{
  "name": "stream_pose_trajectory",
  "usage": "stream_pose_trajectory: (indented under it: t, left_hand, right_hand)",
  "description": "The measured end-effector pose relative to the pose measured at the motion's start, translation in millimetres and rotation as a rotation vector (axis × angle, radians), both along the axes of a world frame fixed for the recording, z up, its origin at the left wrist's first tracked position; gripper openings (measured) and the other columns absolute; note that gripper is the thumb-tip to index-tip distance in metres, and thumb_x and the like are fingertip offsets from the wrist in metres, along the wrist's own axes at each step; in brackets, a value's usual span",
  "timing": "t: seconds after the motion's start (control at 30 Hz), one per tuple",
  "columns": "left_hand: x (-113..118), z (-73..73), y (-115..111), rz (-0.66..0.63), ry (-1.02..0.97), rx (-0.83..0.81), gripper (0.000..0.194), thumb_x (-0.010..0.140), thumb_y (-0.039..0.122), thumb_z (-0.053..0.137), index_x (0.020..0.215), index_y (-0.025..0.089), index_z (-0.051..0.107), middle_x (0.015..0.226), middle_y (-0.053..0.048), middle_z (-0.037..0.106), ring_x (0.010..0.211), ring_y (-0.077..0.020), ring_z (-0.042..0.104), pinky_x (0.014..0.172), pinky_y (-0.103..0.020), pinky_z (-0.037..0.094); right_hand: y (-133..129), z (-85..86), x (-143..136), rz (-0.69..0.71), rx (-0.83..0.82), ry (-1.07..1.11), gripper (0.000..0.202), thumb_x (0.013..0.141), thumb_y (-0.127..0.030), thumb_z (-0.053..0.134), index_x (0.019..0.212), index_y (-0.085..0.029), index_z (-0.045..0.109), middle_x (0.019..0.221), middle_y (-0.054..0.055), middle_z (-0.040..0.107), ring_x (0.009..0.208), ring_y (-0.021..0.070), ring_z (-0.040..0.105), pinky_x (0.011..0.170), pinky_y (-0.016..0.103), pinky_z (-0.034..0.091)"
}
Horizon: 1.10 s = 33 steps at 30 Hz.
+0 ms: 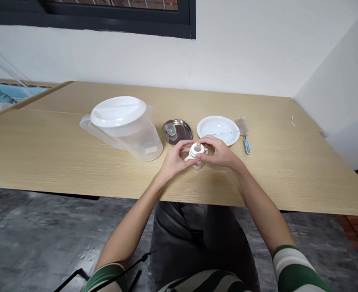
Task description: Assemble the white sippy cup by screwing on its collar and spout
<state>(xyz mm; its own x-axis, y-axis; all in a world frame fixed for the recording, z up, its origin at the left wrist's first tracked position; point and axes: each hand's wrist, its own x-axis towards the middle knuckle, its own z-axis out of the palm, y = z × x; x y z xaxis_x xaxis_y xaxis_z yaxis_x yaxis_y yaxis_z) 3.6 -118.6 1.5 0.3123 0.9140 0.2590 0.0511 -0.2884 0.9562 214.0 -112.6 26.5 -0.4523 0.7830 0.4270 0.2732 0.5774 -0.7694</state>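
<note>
Now | both hands (pixel 175 160) (pixel 219 153) clasp baby bottle (pixel 196 153) | table (pixel 288 178) edge near

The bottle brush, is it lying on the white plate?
No, the bottle brush lies on the table just right of the white plate, not on it.

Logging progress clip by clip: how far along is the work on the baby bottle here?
Done: the cap lies off on the steel dish. In hand: both hands, left and right, grip the baby bottle, teat on top. Left: brush, plate and lidded pitcher sit untouched.
</note>
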Motion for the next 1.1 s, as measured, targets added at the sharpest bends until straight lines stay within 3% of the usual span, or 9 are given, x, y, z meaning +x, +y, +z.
stream_pose_trajectory:
  t: [0.53,0.83,1.1]
  left_hand:
    - [2.7,-9.2,-4.7,0.049,-0.028,0.01,0.063,0.067,0.04,0.092,0.117,0.016,0.065,0.116,-0.014,0.077,0.108,-0.0276,0.075,0.101,-0.045,0.06]
    - [4.9,-18.2,-5.3,0.082,-0.049,0.032,0.072,0.065,0.041,0.094,0.126,0.017,0.062,0.122,-0.015,0.075,0.111,-0.0281,0.074,0.101,-0.044,0.06]
    - [5.4,-25.3,-2.6,0.074,-0.059,0.134,0.066,0.07,0.038,0.091,0.124,0.017,0.06,0.118,-0.013,0.076,0.108,-0.0268,0.075,0.098,-0.045,0.062]
  right_hand:
    - [5.2,-1.3,-2.9,-0.005,0.145,-0.065,0.025,0.08,-0.031,0.075,0.104,-0.024,0.072,0.101,0.005,0.071,0.093,0.0216,0.065,0.086,0.038,0.052]
    - [9.0,-3.2,-0.6,0.073,0.078,-0.045,0.032,0.087,-0.042,0.071,0.115,-0.024,0.071,0.112,0.007,0.071,0.104,0.0232,0.066,0.094,0.04,0.052]
    - [8.4,-6.4,-2.4,0.064,0.034,-0.004,0.038,0.083,-0.046,0.08,0.112,-0.024,0.072,0.109,0.006,0.07,0.102,0.0219,0.065,0.094,0.039,0.051]
